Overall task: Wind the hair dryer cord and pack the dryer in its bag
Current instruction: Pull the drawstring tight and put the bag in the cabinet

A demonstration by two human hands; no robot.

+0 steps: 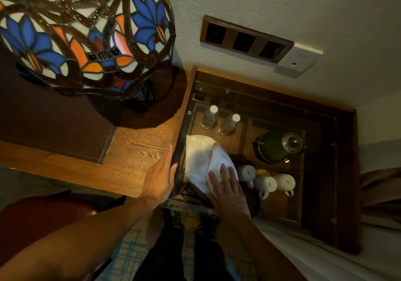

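A white cloth bag (200,159) lies bulging in the left side of a low wooden compartment (280,204). My right hand (227,188) rests flat on the bag's near end, fingers spread. My left hand (160,177) lies on the desk's right edge, its thumb hooked over the dark side panel (179,150). A dark cord loop (191,192) shows just under the bag's near edge. The hair dryer itself is hidden.
Two water bottles (219,120) stand behind the bag, a green kettle (278,147) to its right, and three white mugs (268,182) beside my right hand. A stained-glass lamp (86,35) fills the desk (134,150) at left. Wall sockets (245,39) sit above.
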